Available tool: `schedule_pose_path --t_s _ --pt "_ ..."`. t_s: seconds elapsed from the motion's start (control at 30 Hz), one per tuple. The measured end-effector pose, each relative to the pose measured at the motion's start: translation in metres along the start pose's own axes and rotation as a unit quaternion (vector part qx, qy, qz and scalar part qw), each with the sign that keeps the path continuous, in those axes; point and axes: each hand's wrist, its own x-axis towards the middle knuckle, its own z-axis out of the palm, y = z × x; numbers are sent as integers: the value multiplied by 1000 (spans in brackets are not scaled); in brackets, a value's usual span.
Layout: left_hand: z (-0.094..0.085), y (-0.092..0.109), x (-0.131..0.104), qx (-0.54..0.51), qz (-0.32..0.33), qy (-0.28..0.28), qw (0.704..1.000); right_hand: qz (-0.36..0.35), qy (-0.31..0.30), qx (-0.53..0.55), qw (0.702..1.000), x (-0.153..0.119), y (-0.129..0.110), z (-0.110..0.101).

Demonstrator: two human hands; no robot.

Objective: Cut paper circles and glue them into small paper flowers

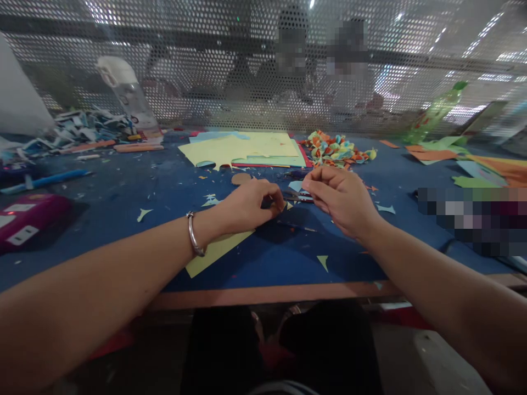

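My right hand (340, 197) is closed in a pinch above the table, with a small light blue paper piece (295, 186) at its fingertips. Facing it, my left hand (256, 206) rests low over the table, its thumb and fingers curled together; whatever is between them is hidden. A small tan paper scrap (289, 206) lies beside the left fingertips. Under my left wrist, a pale yellow paper sheet (218, 253) pokes out. Dark scissors, partly hidden, appear to lie between the hands. Just beyond the left hand is a round brown disc (241, 179).
Stacked yellow and blue paper sheets (251, 147) lie at the back, beside a heap of colourful cut pieces (335, 148). A white-capped bottle (134, 99), a purple case (35, 216) and a blue pen (47, 180) are left; a green bottle (438, 112) stands right. Perforated metal backs the table.
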Motion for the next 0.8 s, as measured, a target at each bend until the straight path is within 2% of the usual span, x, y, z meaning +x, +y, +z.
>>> schedule_pose_path --t_s 0.17,0.3,0.37,0.43,0.5,0.67,0.8 --pt "-1 -1 -1 -142 -55 68 986 -64 -15 -74 995 -2 -2 -2" --pt "-1 6 -2 -223 -112 74 966 -91 -39 -114 989 -4 -5 -2" --pt "-2 11 -3 -313 -146 70 936 -95 -54 -115 987 -6 -4 -2" --pt "-3 16 -3 -403 -181 74 894 -99 -63 -119 986 -7 -2 -2" --pt "-4 20 -4 -460 -204 77 861 -101 -66 -126 985 -8 -1 -2" --pt "-5 21 -4 -510 -225 80 826 -107 -81 -148 980 -9 0 -1" --pt "-4 18 -4 -520 -233 87 817 -110 -100 -154 977 -9 2 -2"
